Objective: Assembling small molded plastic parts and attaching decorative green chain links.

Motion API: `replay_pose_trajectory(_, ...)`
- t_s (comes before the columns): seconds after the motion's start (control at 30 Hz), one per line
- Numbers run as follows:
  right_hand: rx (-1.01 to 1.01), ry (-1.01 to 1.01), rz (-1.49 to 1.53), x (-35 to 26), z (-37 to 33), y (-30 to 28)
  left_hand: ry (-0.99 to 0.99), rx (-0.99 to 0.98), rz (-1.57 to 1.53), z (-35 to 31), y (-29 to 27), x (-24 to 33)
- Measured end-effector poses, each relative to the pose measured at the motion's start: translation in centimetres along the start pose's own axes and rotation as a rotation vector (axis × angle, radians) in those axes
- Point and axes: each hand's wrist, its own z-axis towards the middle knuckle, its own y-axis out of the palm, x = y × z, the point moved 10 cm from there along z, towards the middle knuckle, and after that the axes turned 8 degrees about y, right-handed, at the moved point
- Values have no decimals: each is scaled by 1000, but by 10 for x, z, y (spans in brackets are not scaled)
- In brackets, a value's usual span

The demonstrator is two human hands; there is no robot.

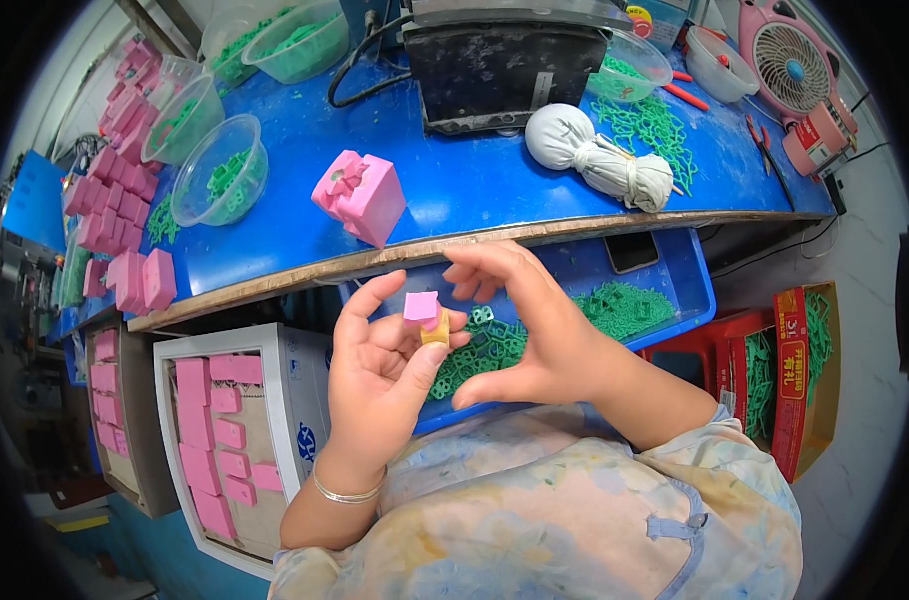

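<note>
Small block (424, 314), pink on top and yellow below, is up in the left hand (379, 365), over the near-left part of the blue tray (680, 262). Left grip is clamped on it: thumb on the near side, fingers behind and on the right. Index finger stands off, pointing far. Thin bracelet (346, 495) on that wrist.

Right hand (519, 335) is just right of the block, thumb and fingers spread wide in a C. Its grip is apart with nothing in it; can't see contact with the block.

Blue tray sits below the near edge of the table (304, 120). Green pieces (629, 310) heaped in it, partly hidden by the right hand. Phone (632, 253) at its far side.

On the table: big pink block (379, 200) near the edge, hollow in its top, far-left of the hands. Clear bowl (252, 195) with green bits left of that, stacked pink blocks (114, 205) at far left. Black box (514, 75) far centre, white cloth bundle (624, 180) to its near right, fan (792, 65) at far right.

Off the table: framed box (299, 400) of pink blocks near left, red carton (792, 385) with more green pieces near right.
</note>
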Motion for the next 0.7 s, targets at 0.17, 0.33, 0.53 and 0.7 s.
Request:
replay_pose_trajectory(0.17, -109, -70, -26, 3, -2, 7, 16, -72, 2, -1, 6, 5)
replay_pose_trajectory(0.33, -109, 292, 327, 37, -4, 6, 105, -116, 118, -3, 8, 11)
replay_pose_trajectory(0.53, -429, 648, 921, 55, -21, 49, 568, -347, 985, -7, 28, 35)
replay_pose_trajectory(0.7, -193, 352, 644, 41, -5, 25, 503, -171, 976, 3, 13, 45)
